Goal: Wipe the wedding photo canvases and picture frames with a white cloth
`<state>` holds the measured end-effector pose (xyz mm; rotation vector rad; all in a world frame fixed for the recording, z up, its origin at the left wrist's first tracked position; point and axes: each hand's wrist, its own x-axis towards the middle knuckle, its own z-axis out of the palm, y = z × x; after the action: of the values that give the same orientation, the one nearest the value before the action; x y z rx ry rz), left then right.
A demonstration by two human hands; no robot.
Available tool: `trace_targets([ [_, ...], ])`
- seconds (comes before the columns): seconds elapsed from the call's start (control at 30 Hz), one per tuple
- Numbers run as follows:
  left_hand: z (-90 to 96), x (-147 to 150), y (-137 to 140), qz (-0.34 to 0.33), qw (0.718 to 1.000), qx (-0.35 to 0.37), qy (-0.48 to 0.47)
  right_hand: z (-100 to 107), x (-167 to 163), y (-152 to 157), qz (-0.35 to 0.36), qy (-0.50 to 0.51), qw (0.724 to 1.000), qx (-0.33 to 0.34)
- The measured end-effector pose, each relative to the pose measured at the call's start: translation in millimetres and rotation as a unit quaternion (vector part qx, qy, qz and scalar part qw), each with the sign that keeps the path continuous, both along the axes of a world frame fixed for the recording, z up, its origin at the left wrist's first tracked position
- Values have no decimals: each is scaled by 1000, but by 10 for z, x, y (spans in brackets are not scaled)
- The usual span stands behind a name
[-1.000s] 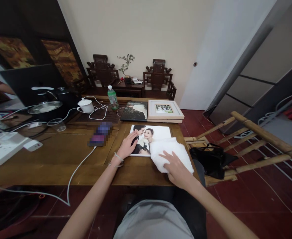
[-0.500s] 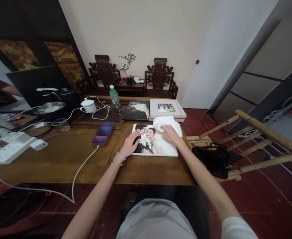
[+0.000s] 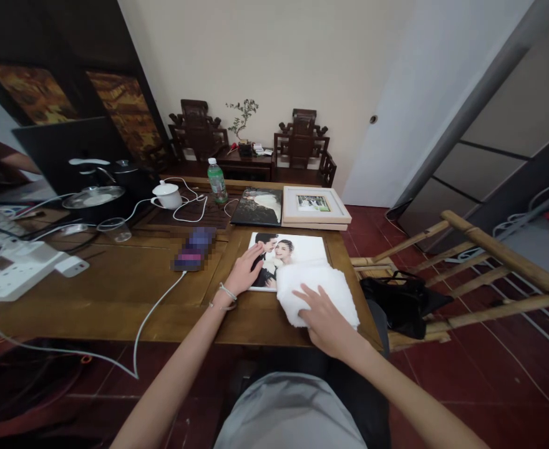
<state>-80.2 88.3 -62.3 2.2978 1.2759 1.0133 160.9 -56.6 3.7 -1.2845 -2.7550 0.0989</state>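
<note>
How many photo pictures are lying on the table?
3. One photo lies under the left hand and the cloth pressed by the right hand. A dark photo lies behind it; a framed one is beside that.

Looks like a home living room or studio office: carved wooden chairs (image 3: 301, 138) flanking a bonsai (image 3: 242, 118) by the wall, wooden counter (image 3: 115, 293) with kettle (image 3: 94, 193), teacup (image 3: 168, 195), power strip (image 3: 15, 274), framed wedding photo (image 3: 314, 204), red tile floor (image 3: 480, 374).
</note>
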Motion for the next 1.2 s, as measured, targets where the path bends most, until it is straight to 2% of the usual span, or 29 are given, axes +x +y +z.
trace_targets([
  [0.1, 1, 2, 0, -7, 1000, 4, -5, 47, -19, 151, -7, 7, 1000, -18],
  [0.37, -15, -7, 15, -5, 1000, 4, -6, 56, -73, 1260, -82, 11, 996, 31],
  [0.5, -12, -12, 17, -10, 1000, 4, -12, 56, -129, 1536, -110, -1, 993, 46],
  [0.63, -10, -8, 13, -8, 1000, 3, -9, -18, -188, 1375, -95, -20, 994, 58],
  [0.8, -7, -1, 4, 0, 1000, -5, -8, -53, -264, 691, -69, -38, 996, 42],
  [0.9, 10, 0, -8, -2, 1000, -6, -5, 23, -288, 274, -42, -35, 998, 21],
  [0.97, 18, -1, -15, -2, 1000, -7, -5, 90, -281, 110, -16, -34, 999, -4],
  [1.07, 15, -6, -14, 1, 1000, -10, -4, 152, -239, 109, -2, -24, 999, -35],
  [1.2, 1, -12, 1, -5, 1000, 1, -1, 124, -186, 506, -32, -5, 999, -21],
])
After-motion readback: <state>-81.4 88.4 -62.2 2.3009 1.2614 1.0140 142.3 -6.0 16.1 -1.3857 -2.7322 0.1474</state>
